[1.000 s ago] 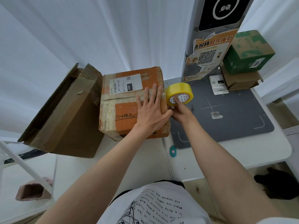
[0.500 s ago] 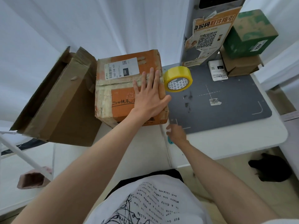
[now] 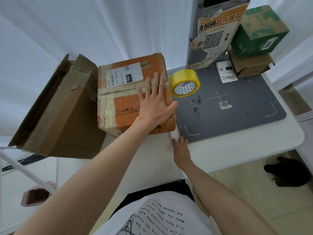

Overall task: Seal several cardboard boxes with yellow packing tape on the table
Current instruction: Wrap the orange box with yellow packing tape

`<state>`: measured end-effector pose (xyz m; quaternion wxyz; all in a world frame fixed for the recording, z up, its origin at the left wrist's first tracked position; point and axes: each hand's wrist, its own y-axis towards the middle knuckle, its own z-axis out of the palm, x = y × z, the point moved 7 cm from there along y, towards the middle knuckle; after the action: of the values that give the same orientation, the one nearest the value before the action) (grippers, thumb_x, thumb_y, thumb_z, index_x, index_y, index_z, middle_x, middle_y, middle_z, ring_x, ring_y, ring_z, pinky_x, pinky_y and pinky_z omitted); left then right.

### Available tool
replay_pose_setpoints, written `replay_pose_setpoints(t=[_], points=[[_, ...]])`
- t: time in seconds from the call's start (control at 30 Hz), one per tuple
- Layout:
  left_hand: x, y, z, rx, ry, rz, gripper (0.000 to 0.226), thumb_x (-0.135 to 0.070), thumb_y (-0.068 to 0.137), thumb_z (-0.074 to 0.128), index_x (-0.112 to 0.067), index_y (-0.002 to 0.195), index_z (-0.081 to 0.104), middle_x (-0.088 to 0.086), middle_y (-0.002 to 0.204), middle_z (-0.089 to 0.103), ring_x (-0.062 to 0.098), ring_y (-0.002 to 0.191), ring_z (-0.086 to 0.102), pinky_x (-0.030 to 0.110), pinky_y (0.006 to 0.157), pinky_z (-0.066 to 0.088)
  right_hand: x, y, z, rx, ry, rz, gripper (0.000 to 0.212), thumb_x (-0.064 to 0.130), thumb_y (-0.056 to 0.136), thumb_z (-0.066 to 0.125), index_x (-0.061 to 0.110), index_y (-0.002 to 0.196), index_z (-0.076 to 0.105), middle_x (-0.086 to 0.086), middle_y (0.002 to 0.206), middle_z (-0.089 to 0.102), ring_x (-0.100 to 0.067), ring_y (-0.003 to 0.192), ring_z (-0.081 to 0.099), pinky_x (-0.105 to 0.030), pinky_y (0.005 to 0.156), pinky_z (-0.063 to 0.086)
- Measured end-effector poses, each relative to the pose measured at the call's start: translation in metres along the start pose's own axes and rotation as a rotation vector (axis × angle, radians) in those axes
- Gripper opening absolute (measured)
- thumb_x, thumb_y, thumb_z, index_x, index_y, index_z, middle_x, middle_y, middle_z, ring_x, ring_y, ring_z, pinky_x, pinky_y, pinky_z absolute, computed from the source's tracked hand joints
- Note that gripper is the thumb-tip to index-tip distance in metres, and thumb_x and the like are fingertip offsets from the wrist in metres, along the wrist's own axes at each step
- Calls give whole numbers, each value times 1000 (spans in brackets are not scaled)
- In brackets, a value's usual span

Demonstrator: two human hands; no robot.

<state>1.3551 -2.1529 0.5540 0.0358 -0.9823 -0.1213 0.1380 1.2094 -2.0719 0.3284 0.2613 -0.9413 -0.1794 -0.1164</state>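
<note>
Head view: the left hand (image 3: 155, 106) lies flat, fingers straight, on the orange box (image 3: 128, 94) (tape roll (image 3: 185, 83) just beside its right edge). The right hand (image 3: 180, 150) touches the table (image 3: 237, 146); its finger state cannot be told.

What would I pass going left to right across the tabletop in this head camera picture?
Open brown box → orange box with the left hand flat on it → yellow tape roll → white label slip → green box stacked on a brown one.
</note>
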Motion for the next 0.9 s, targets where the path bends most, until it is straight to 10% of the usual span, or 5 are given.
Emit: replay_pose_setpoints(t=[0.23,0.37,0.57,0.7,0.9], points=[[-1,-1,-1,3,8,1,96,-69,88,29,-22,162,-10,0,169,-17,28,155,-18,61,121,-10,-22,8,-63,-219,888,182,19,-1,87,72,1,106,69,-8,95,69,-21,86,62,-13,65,43],[-2,-1,-1,-3,16,7,97,-72,88,28,-22,162,-9,0,169,-16,28,155,-16,62,121,-9,1,1,-161,-365,1264,48,16,10,102,56,13,116,62,-10,96,67,-13,70,66,-29,61,58],[-2,-3,-10,7,-7,4,93,-80,91,21,-24,163,-1,-1,171,-7,27,156,-9,59,122,-3,42,-6,-231,-338,1389,-79,37,28,99,44,26,134,56,-13,122,62,-13,97,56,-28,82,49],[-3,15,-46,-94,6,6,60,-64,100,27,-21,133,52,4,145,44,32,137,38,50,110,29,49,-9,-258,-392,1309,-114,23,16,109,36,16,129,48,-1,102,63,-7,77,54,-24,71,49],[-28,84,-77,69,-261,219,34,-39,105,48,-16,119,68,1,124,62,13,110,55,23,88,38,53,1,-264,-443,1044,-70,14,22,109,39,15,120,43,1,99,58,-11,78,57,-34,74,52]])
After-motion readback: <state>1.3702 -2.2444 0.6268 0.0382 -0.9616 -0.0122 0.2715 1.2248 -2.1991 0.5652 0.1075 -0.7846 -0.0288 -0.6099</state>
